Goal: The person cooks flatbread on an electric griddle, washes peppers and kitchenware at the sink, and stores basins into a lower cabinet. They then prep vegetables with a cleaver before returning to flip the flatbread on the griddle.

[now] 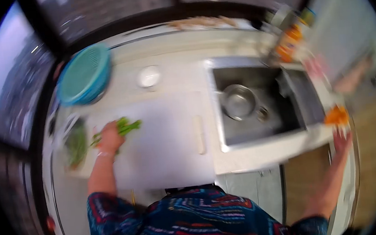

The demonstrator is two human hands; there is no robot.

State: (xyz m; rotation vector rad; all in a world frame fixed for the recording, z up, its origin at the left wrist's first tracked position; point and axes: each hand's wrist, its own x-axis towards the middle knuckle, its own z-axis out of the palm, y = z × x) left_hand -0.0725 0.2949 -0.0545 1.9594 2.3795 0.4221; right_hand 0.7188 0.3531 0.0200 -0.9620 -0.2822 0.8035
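My left hand (110, 138) is closed around a bunch of green leafy vegetable (128, 126) over the left part of the white cutting board (163, 142). A clear bag of greens (76, 145) lies just left of that hand. Far to the right, my right hand (342, 140) reaches to an orange item (336, 115) at the counter's right end. The fingers look spread, their tips at its lower edge; blur hides the exact contact.
A steel sink (265, 133) with a metal bowl (239, 102) is right of the board. Teal and blue baskets (85, 75) stand back left, near a small white dish (149, 76). An orange bottle (289, 43) stands behind the sink.
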